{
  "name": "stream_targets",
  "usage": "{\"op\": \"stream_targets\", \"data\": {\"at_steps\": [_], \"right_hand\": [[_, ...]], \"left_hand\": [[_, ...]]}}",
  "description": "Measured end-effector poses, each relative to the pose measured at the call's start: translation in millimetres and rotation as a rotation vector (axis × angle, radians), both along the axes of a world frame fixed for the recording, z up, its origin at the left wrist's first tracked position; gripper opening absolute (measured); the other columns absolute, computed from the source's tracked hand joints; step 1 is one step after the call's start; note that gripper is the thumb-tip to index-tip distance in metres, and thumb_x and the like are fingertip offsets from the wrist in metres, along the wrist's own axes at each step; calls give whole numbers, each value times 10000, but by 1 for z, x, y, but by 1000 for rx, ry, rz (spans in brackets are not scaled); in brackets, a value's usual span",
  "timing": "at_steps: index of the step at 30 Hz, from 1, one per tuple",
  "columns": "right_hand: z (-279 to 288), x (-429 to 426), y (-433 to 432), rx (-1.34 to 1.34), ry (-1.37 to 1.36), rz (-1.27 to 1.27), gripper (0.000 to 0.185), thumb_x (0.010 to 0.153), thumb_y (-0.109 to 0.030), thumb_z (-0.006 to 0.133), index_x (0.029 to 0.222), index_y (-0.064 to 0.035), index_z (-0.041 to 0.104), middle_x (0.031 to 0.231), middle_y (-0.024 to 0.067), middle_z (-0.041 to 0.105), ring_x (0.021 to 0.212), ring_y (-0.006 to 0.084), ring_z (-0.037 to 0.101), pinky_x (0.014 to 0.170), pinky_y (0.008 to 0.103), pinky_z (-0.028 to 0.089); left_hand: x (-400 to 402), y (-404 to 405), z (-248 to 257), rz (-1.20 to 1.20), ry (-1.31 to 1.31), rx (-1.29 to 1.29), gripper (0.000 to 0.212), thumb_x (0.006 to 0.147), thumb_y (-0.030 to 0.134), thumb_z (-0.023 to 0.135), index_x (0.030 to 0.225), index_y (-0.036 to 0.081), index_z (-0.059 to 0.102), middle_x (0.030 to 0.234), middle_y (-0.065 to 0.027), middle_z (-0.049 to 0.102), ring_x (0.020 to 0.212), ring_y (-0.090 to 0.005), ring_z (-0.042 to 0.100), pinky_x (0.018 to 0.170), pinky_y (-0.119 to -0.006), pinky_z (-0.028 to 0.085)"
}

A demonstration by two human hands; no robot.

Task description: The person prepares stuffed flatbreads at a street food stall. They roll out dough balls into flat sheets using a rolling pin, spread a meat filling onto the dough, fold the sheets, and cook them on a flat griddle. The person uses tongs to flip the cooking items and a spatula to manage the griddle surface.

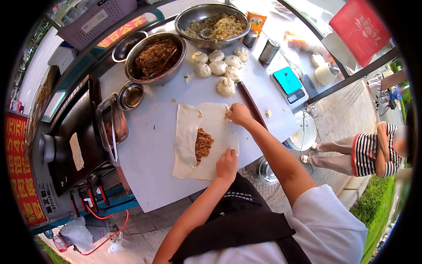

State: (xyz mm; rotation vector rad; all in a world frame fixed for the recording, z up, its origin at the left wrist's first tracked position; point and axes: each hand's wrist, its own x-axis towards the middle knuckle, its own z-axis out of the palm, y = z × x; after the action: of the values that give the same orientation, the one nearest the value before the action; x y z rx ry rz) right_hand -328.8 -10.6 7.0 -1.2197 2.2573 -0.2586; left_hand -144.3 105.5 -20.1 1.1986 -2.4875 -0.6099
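Note:
A thin rectangular dough sheet [217, 118] lies on the white board [148, 165] before me. Its left side is folded over part of a reddish-brown minced filling [204, 144]; the rest of the filling shows beside the fold. My right hand [239, 114] pinches the sheet's far right corner. Lower down, my left hand [227, 163] has curled fingers gripping the near right edge. Just beyond my right hand rests a dark rolling pin [251, 104]. Several pale dough balls [218, 67] sit together farther back, their tops gathered.
A steel bowl of brown filling [174, 70] and a larger mixing bowl [217, 44] stand at the back. Left are tongs [113, 132] and a griddle [67, 118] bearing a flat dough strip [76, 151]. A digital scale [296, 96] stands right; a person [366, 155] is beyond.

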Motion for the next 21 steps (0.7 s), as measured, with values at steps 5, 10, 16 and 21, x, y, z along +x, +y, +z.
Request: {"op": "stream_targets", "data": {"at_steps": [5,10,16,21], "right_hand": [[9,2,-5,-38,-101,-28,311,763,-265,715,959,-28,671,928,199,682,878,352,659,768,425,528],[1,1,1,-174,-90,-32,275,774,-253,687,909,-16,651,876,200,679,830,356,657,734,431,517],[-6,9,-2,-344,-390,-162,204,822,-157,645,891,24,581,750,156,655,632,286,670,586,390,544],[7,20,-5,-434,-619,-210,159,890,-87,583,929,46,506,750,117,630,550,168,661,446,305,556]], "left_hand": [[22,-10,-35,348,375,857,149,903,124,555,976,-6,545,911,-108,642,726,-182,660,582,-294,537],[16,-21,-4,689,678,1430,216,919,181,568,977,-26,549,785,-88,663,668,-141,643,592,-272,523],[15,-14,-7,526,576,1046,258,871,224,684,993,2,634,797,-53,651,648,-89,596,569,-225,473],[37,-12,18,713,850,1166,208,896,222,677,994,38,673,777,25,618,623,-39,523,565,-193,421]]}}
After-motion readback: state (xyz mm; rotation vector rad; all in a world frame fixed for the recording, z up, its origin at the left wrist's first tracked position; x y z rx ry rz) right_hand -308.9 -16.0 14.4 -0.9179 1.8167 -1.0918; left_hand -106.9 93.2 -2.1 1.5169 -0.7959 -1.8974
